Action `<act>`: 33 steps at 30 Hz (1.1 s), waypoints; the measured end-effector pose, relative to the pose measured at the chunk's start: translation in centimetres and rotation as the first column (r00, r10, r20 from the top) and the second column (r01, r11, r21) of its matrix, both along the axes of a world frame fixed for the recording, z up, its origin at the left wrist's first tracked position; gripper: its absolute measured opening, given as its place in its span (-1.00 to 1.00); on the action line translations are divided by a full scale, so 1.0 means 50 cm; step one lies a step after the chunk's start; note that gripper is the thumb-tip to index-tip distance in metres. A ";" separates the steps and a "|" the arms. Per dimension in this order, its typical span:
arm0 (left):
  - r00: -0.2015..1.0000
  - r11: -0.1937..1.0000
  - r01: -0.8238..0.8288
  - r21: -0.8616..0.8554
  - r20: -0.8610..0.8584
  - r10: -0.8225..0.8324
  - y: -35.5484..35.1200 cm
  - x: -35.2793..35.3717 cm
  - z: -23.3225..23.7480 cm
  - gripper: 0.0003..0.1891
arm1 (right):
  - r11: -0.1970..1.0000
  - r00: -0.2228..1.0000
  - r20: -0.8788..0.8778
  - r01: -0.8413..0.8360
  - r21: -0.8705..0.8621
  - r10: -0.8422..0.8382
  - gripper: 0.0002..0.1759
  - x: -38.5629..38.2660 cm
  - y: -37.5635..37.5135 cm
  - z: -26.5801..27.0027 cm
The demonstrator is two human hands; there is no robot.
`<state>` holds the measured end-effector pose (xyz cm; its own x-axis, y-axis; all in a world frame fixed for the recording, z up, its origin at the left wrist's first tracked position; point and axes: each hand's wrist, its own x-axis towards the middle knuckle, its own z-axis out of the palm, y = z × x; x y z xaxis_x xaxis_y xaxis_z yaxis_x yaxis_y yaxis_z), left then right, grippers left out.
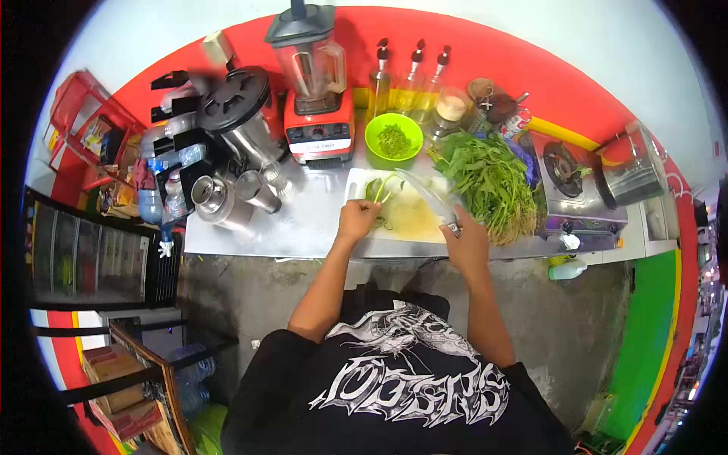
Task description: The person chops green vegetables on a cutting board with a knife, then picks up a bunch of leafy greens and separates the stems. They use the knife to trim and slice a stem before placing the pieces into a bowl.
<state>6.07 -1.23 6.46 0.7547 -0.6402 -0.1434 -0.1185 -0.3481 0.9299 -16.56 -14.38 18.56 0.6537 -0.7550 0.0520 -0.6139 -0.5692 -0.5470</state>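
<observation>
"What do you have in your left hand?"

"My left hand is closed — the fingertips pinch a thin green stem, which is over the left part of the white cutting board. The board lies in front of me at twelve o'clock, near the front edge of the metal table."

"And the right one?"

"My right hand is clenched around the handle of a knife. The blade points to about ten o'clock, across the upper part of the board. If its edge touches the board, I cannot tell."

"What lies on the board?"

"There are some green pieces at its left side, near my left fingers, but they are too small to name."

"Please tell me what is around the board."

"At twelve o'clock from it there is a bright green bowl with chopped greens inside. At two o'clock, just beside the board, lies a big bunch of leafy greens, with the roots toward me. The red blender stands upright at eleven o'clock, and two metal cups are at nine — the stove is at three, past the leafy bunch."
</observation>
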 end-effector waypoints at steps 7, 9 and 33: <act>0.971 0.980 -0.076 0.182 0.239 0.031 -0.014 0.011 -0.042 -0.71 | 0.992 0.997 -0.004 0.077 0.103 -0.077 -0.39 -0.013 -0.011 0.000; 0.939 0.984 -0.113 0.135 0.338 0.062 -0.015 0.004 -0.044 -0.70 | 0.996 0.998 0.013 0.056 0.074 -0.057 -0.39 -0.024 -0.021 -0.021; 0.754 0.942 0.138 0.305 0.584 -0.300 -0.276 -0.139 -0.084 -0.84 | 0.914 0.958 0.090 0.228 0.335 -0.272 -0.48 -0.259 -0.015 -0.009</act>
